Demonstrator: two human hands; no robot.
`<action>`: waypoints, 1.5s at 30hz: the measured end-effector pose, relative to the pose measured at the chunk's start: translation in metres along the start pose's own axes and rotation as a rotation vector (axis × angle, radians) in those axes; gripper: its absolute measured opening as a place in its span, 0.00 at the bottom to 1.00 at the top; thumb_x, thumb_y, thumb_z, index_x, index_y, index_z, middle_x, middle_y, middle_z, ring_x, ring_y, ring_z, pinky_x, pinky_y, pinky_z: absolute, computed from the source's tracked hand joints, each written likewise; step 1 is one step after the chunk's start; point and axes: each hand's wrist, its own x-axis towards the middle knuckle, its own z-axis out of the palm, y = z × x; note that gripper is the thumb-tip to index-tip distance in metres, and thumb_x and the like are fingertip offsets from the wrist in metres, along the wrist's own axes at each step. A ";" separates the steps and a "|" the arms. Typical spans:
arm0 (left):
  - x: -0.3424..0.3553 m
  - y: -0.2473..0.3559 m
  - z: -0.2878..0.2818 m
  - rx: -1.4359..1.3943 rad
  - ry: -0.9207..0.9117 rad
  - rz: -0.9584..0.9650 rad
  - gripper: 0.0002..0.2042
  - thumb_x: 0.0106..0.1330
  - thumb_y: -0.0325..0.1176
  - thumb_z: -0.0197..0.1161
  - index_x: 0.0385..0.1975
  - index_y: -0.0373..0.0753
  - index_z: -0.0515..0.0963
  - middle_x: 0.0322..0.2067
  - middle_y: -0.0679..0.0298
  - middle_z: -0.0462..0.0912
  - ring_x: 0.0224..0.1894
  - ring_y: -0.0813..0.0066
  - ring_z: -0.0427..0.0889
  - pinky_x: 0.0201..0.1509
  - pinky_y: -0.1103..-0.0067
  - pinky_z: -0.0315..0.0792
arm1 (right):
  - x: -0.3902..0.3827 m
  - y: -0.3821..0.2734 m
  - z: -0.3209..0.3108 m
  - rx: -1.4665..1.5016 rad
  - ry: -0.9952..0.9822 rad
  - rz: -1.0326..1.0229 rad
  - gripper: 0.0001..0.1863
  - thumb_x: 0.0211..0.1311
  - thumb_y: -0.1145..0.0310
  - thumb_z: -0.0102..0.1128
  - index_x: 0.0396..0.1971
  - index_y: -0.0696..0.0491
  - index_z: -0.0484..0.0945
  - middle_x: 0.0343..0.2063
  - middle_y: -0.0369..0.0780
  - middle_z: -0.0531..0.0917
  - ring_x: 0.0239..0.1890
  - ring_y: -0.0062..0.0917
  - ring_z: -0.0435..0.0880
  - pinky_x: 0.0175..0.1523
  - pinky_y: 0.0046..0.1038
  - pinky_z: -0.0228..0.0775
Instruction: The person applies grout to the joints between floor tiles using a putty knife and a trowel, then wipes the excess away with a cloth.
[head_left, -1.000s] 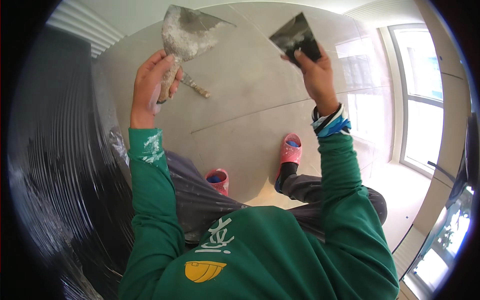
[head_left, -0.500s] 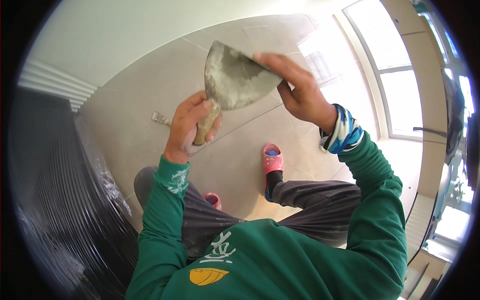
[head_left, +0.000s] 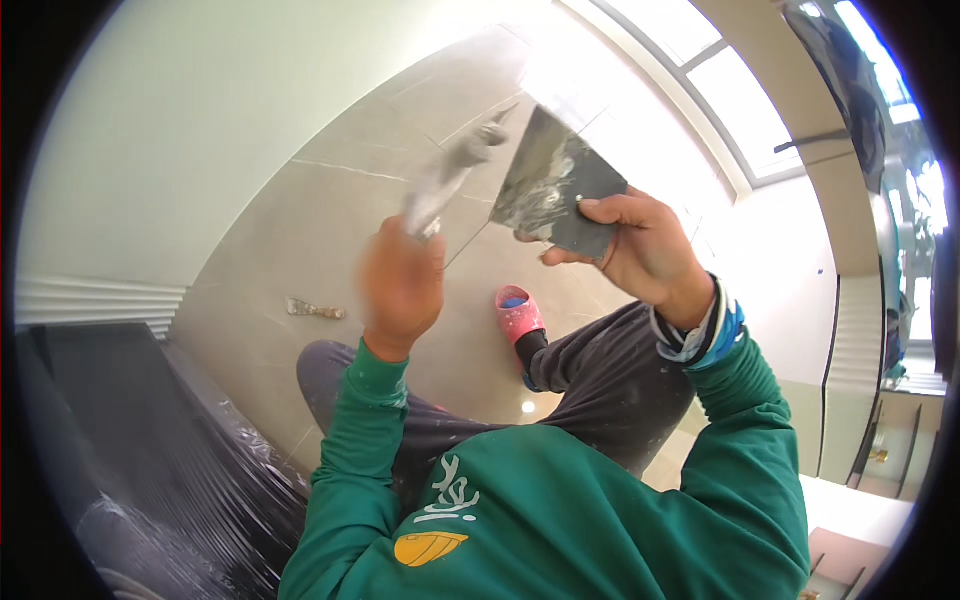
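My left hand (head_left: 402, 290) is closed round the handle end of a putty knife (head_left: 445, 182), blurred by motion, with grey paste on it. The blade shows narrow, nearly edge-on. To its right, my right hand (head_left: 655, 240) grips a dark, flat, square-cornered scraper plate (head_left: 600, 190) by its near right corner, thumb on top and fingers below. Pale paste is smeared over the plate's left half. A small gap shows between knife and plate. Both tools are held up above the tiled floor.
A small paste-crusted scraper (head_left: 316, 309) lies on the floor tiles (head_left: 350, 225) left of my hands. Black plastic sheeting (head_left: 150, 440) covers something at the left. A pale wall (head_left: 190, 130) rises at the far left; a bright window (head_left: 745, 100) stands at the far right. My pink slipper (head_left: 519, 313) is below.
The putty knife has turned from broad face to nearly edge-on and come apart from my right hand's side. The dark plate now shows in my right hand. The view has shifted.
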 end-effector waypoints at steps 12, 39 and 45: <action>-0.073 -0.016 -0.014 0.319 -0.217 0.124 0.23 0.65 0.19 0.66 0.61 0.35 0.79 0.41 0.55 0.83 0.32 0.62 0.84 0.33 0.73 0.78 | -0.023 0.048 0.010 0.132 0.068 0.009 0.19 0.76 0.73 0.46 0.57 0.71 0.71 0.45 0.58 0.86 0.36 0.41 0.88 0.36 0.35 0.80; -0.066 0.024 -0.002 0.102 -0.154 -0.070 0.18 0.67 0.21 0.66 0.57 0.32 0.81 0.33 0.55 0.81 0.26 0.65 0.80 0.29 0.74 0.73 | -0.029 0.044 0.008 0.082 0.042 0.196 0.22 0.73 0.76 0.46 0.62 0.71 0.68 0.50 0.57 0.85 0.49 0.43 0.89 0.44 0.37 0.87; -0.044 -0.023 -0.012 0.373 -0.156 0.006 0.21 0.69 0.18 0.64 0.62 0.36 0.79 0.37 0.55 0.82 0.29 0.61 0.81 0.32 0.72 0.75 | 0.021 -0.009 0.000 0.058 -0.160 0.125 0.21 0.75 0.74 0.46 0.60 0.73 0.69 0.47 0.58 0.86 0.45 0.45 0.90 0.44 0.37 0.88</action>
